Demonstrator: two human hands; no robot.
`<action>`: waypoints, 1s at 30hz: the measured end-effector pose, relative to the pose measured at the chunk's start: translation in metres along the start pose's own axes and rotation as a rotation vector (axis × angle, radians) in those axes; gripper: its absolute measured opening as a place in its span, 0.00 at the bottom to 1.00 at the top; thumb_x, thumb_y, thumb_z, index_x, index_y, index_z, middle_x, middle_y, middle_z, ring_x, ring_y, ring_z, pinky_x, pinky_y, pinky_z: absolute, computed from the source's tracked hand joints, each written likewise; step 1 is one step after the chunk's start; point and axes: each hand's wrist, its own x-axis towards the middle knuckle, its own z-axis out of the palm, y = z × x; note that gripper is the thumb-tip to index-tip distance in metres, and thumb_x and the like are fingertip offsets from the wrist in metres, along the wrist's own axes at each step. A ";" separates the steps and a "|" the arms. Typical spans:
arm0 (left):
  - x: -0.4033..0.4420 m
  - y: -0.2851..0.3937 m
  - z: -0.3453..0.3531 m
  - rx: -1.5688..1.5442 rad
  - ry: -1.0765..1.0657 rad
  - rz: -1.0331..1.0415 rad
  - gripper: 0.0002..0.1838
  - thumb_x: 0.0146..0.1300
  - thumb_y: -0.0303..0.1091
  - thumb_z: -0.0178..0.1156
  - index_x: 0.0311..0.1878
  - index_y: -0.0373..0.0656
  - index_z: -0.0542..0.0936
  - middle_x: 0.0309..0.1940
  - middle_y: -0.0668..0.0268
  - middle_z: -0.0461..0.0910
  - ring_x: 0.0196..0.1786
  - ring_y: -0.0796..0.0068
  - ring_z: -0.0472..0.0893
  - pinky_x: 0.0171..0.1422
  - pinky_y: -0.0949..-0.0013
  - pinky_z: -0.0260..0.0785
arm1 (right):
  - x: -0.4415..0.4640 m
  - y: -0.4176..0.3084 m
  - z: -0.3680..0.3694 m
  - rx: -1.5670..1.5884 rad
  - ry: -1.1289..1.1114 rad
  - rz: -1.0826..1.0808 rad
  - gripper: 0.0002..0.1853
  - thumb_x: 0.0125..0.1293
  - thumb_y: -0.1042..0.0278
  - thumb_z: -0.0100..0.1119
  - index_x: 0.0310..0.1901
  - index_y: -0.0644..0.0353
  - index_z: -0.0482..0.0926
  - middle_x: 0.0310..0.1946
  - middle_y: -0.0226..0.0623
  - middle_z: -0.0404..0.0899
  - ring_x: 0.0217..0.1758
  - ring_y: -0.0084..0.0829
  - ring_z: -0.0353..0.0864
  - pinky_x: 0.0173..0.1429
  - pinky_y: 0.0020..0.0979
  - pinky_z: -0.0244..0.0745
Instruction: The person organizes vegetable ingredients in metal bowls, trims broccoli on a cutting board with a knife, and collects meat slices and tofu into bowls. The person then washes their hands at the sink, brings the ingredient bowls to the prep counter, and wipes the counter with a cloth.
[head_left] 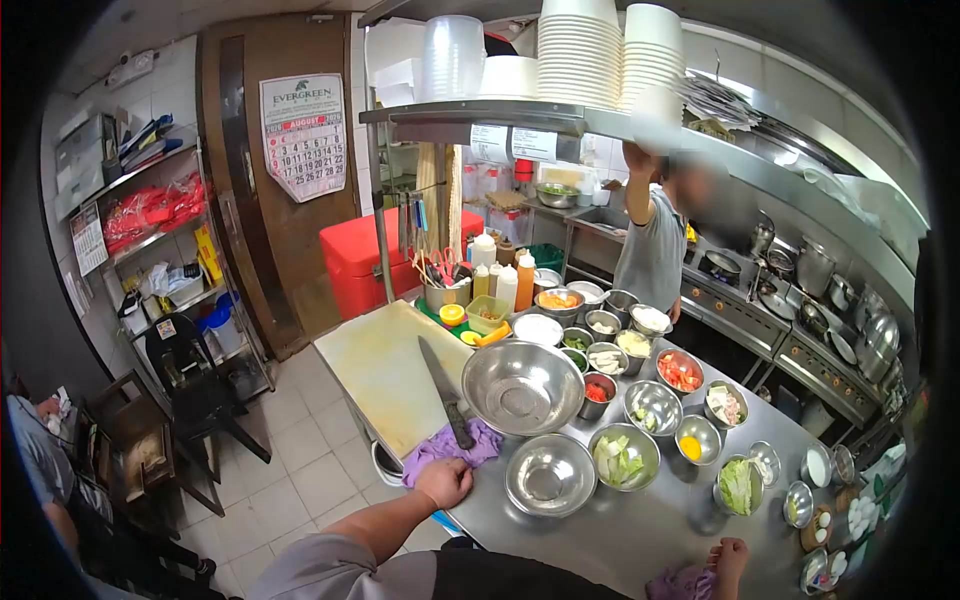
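My left hand rests closed at the counter's near edge, against a crumpled purple cloth. Past that cloth lies a large knife, its dark handle on the cloth and its blade across a worn cutting board. At the lower right, my right hand has its fingers curled, and a second purple cloth is beside it. I see nothing held in either hand. Between and beyond them stand an empty steel bowl, a larger empty bowl and a bowl of cut lettuce.
Several bowls of ingredients fill the steel counter, including egg yolk and tomato. Sauce bottles stand behind. An overhead shelf holds stacked tubs. Across the counter, a person raises an arm.
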 end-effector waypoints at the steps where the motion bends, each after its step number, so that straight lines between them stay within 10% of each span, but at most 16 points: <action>1: -0.002 0.001 -0.001 0.012 -0.008 -0.007 0.11 0.60 0.40 0.58 0.30 0.42 0.80 0.27 0.53 0.80 0.33 0.48 0.80 0.39 0.49 0.72 | 0.006 0.014 -0.007 -0.146 0.055 -0.023 0.04 0.67 0.67 0.54 0.41 0.55 0.75 0.21 0.39 0.76 0.13 0.33 0.74 0.16 0.34 0.68; 4: -0.003 -0.003 0.000 -0.017 0.006 0.016 0.12 0.60 0.41 0.58 0.30 0.42 0.80 0.27 0.54 0.80 0.33 0.49 0.80 0.39 0.49 0.72 | 0.022 0.054 -0.036 -0.534 0.118 -0.292 0.10 0.64 0.67 0.57 0.46 0.57 0.78 0.25 0.46 0.81 0.23 0.41 0.83 0.29 0.40 0.79; 7: -0.003 -0.006 0.002 -0.043 0.029 0.027 0.11 0.60 0.41 0.59 0.31 0.42 0.80 0.27 0.54 0.81 0.33 0.49 0.81 0.40 0.50 0.73 | -0.111 -0.068 -0.011 -1.121 0.015 -0.236 0.27 0.65 0.43 0.52 0.43 0.62 0.86 0.39 0.57 0.84 0.50 0.55 0.84 0.57 0.48 0.76; 10: -0.003 -0.002 -0.004 -0.052 0.015 0.026 0.11 0.60 0.41 0.59 0.30 0.42 0.80 0.27 0.55 0.81 0.34 0.50 0.81 0.40 0.50 0.73 | -0.064 0.030 -0.042 -1.302 0.011 -0.115 0.23 0.65 0.50 0.52 0.40 0.65 0.85 0.38 0.56 0.84 0.47 0.56 0.84 0.57 0.50 0.76; 30: -0.003 -0.005 -0.004 -0.081 0.063 0.043 0.10 0.58 0.40 0.60 0.28 0.43 0.80 0.26 0.56 0.80 0.32 0.52 0.81 0.39 0.51 0.73 | -0.155 -0.051 0.009 -1.230 0.028 -0.152 0.19 0.65 0.57 0.50 0.49 0.56 0.84 0.46 0.55 0.83 0.53 0.55 0.82 0.58 0.50 0.76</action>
